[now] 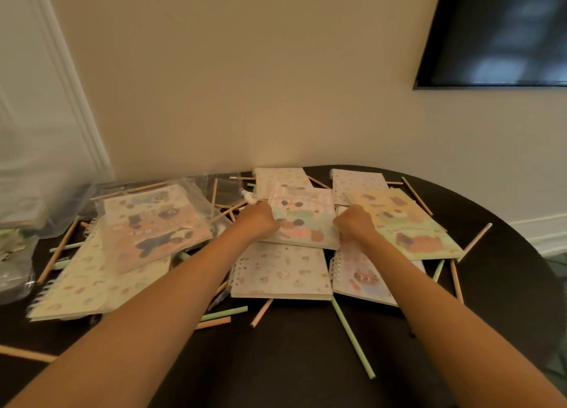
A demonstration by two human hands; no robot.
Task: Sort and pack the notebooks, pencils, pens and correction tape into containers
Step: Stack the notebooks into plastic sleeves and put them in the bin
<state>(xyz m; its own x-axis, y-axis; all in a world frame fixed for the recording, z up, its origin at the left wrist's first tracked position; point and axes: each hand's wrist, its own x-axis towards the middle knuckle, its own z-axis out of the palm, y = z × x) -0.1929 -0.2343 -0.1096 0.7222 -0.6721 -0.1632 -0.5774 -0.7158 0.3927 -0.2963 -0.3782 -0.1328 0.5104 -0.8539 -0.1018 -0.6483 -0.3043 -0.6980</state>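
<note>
Both bare forearms reach from the near edge of the table (291, 364) toward the middle of the pile. The left hand (259, 222) and right hand (356, 225) end at opposite sides of one spiral notebook (303, 220). That notebook lies directly between the two hands, left edge at the left hand and right edge at the right, so neither hand is nearer. The fingers (271, 223) of each hand are curled onto its side edges and appear to grip it. Blur hides the fingertips. Its far edge points at the wall, but foreshortening makes its long axis hard to call. The cover is pale, with pink, mint-green and dark cartoon shapes, and it sits on top of the heap, tilted slightly.

Under its near edge lies a cream notebook (280, 269) with small printed motifs. A yellow notebook (405, 223) touches the right hand's far side and runs toward the table's right edge. More notebooks in clear sleeves (153, 223) are spread toward the left edge. Loose pencils are scattered all round, among them a green pencil (352, 340) near the front. Clear plastic containers (18, 254) stand at the far left, well apart from the held notebook. My guess is that lifting it calls for both hands to rise together.
</note>
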